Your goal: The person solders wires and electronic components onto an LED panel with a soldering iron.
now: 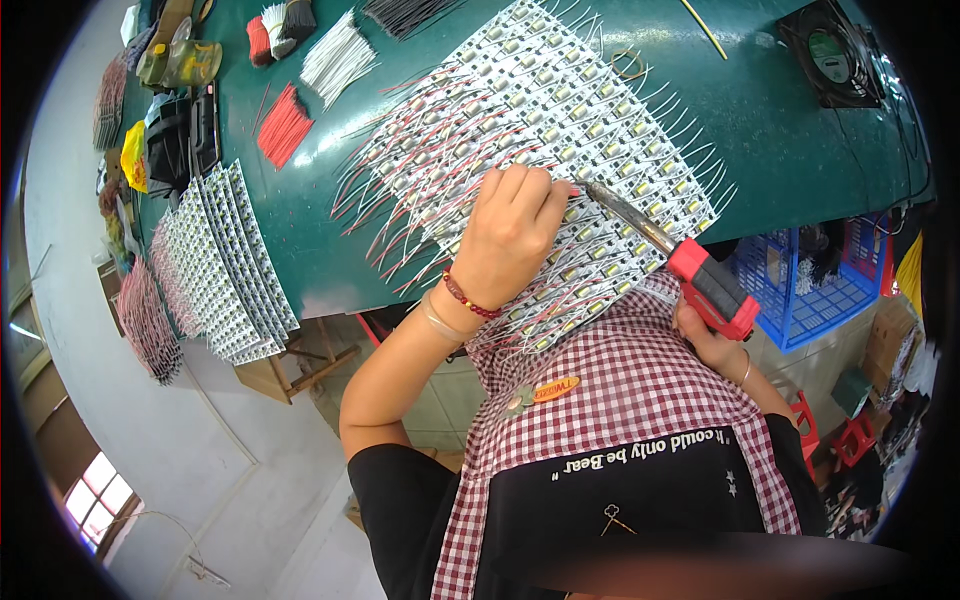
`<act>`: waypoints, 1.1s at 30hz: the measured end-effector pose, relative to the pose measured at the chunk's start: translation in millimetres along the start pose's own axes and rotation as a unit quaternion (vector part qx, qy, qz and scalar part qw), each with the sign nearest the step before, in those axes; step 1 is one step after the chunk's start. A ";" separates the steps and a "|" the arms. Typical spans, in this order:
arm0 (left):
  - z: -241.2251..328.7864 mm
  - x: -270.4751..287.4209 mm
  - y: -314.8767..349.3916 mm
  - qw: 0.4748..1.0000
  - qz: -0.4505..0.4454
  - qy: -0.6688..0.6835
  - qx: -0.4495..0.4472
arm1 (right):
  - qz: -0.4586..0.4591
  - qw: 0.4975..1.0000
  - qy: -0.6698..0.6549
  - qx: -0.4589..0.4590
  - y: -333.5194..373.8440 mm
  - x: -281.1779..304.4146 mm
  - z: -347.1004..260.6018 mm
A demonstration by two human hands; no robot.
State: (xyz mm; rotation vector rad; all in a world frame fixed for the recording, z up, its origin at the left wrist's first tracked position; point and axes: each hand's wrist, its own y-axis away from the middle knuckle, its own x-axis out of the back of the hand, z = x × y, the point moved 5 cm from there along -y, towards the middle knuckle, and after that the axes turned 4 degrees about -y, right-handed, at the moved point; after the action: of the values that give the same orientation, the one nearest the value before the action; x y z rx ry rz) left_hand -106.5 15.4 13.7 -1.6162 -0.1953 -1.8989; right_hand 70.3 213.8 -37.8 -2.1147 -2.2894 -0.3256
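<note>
A large panel of white circuit boards (545, 135) lies across the table's near edge, with rows of small components and red and white wires sticking out of both sides. My left hand (510, 232) rests over the panel, its fingers closed in a pinch on a red wire (574, 190). Only a short bit of that wire shows. In my right hand (712, 338) is a soldering iron (715, 288) with a red and black handle. Its metal tip reaches the boards right beside my left fingertips. The handle hides part of my right fingers.
On the green table (740, 140), bundles of red wires (285, 127) and white wires (339, 58) lie at the back left. Stacked wired panels (225, 260) overhang the left edge. A black fan (832, 55) stands at far right; a blue crate (790, 285) sits below.
</note>
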 end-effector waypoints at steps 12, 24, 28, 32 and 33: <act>2.1 0.3 -3.1 0.999 0.001 -0.029 -0.028 | 0.000 0.996 -0.057 -0.069 11.0 1.4 6.9; 1.6 -1.8 -1.3 0.999 -0.007 -0.035 -0.014 | -0.012 1.000 0.004 -0.010 2.3 -5.6 15.5; 2.0 -1.4 -1.9 0.999 0.001 -0.037 -0.017 | 0.039 0.997 -0.059 -0.043 19.7 0.1 33.0; 1.7 -1.1 -2.2 0.998 -0.003 -0.058 -0.021 | 0.022 0.988 -0.124 -0.090 21.7 0.2 36.0; 1.7 -0.4 -2.8 0.998 -0.002 -0.066 -0.023 | 0.021 0.988 -0.124 -0.090 22.0 0.2 35.6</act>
State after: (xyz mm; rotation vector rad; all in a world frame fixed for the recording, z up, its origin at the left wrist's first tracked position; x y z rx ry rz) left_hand -106.6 18.6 14.5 -1.7739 -0.2117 -1.8140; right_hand 96.8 221.1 -69.3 -2.4135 -2.4232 -0.2951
